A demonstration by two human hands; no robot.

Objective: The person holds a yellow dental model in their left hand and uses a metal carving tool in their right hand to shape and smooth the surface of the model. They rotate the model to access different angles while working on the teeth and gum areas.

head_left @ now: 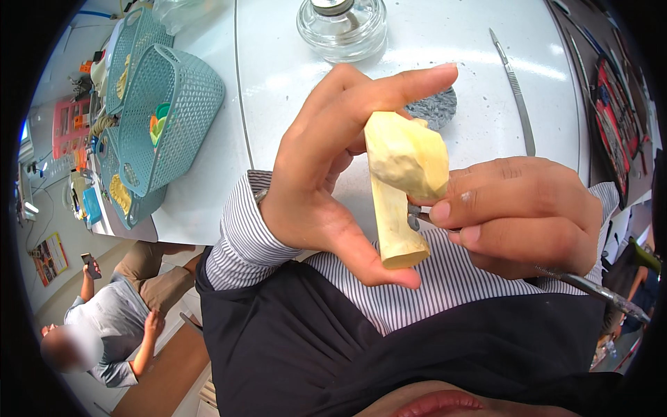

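Note:
In front of my chest, my left hand (316, 167) grips a pale yellow plaster dental cast (392, 201), with the thumb at its lower end and the fingers behind its upper part. The index finger stretches out above it. From the right, my right hand (524, 215) closes around a slim metal wax carver (608, 295), whose handle sticks out behind the hand. Its working end meets a small dark grey lump (414, 217) in the notch of the cast. Partly hidden behind the left hand, a round grey wax disc (434, 108) lies on the white table (472, 42).
A glass spirit lamp (342, 28) stands at the far side. To the right lie a slim metal carving knife (514, 90) and a red-and-black tool case (618, 115). Blue-green mesh baskets (187, 104) stand at left. Beyond them a person (118, 313) holds a phone.

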